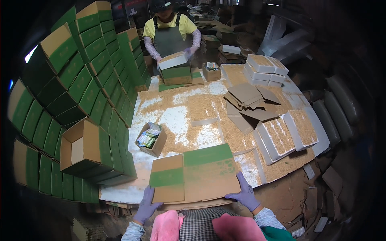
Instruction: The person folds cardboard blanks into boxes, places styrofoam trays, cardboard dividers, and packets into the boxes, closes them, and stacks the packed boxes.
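Note:
A flattened green and brown cardboard carton (208,176) lies before me at the table's near edge, with more folded cardboard layers showing under its front edge. My left hand (147,204), in a purple glove, holds the carton's near left corner. On the opposite side my right hand (245,194), gloved alike, grips the near right corner, fingers along the side and thumb at the front. Just beyond the carton stands a small open cardboard box (158,144) filled with printed packets.
Stacked green cartons (98,63) wall the left side; one (83,144) stands open-topped. White trays of tan granules (276,137) and loose cardboard sheets (250,99) occupy the right. Spilled granules cover much of the table (175,119). Across it, a co-worker (172,39) holds a white tray (173,61) above a carton.

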`<state>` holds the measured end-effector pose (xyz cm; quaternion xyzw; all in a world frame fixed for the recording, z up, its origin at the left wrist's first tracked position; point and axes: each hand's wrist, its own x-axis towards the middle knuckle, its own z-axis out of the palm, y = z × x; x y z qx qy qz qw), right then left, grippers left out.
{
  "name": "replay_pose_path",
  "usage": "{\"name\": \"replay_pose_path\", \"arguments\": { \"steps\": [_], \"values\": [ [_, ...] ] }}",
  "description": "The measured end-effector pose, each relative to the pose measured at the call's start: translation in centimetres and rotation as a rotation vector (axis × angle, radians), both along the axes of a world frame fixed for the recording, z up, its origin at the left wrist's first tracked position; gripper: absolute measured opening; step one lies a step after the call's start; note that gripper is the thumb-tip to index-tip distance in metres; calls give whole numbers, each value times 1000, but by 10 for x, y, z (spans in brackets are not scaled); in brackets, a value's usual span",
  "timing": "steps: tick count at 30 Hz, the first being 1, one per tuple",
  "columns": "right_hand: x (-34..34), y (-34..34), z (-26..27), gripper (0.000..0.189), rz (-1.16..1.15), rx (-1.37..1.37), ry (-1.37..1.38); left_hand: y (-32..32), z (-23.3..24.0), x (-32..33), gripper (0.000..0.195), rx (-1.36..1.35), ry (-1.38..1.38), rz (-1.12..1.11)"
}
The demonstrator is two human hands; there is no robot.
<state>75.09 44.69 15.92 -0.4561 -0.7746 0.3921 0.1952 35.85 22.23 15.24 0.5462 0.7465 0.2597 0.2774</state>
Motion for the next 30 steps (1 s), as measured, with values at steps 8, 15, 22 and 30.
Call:
{"name": "replay_pose_path", "arguments": {
  "steps": [8,15,22,30],
  "values": [
    [-68,104,146,66,361,108,262,81,180,36,57,-120,-218,109],
    [-144,164,34,102,-124,152,419,163,85,70,77,313,351,-303],
    [-115,120,52,113,152,307,-491,189,94,61,99,366,866,-194],
    [-33,82,52,45,-151,249,580,148,51,86,53,433,555,-363]
  ]
}}
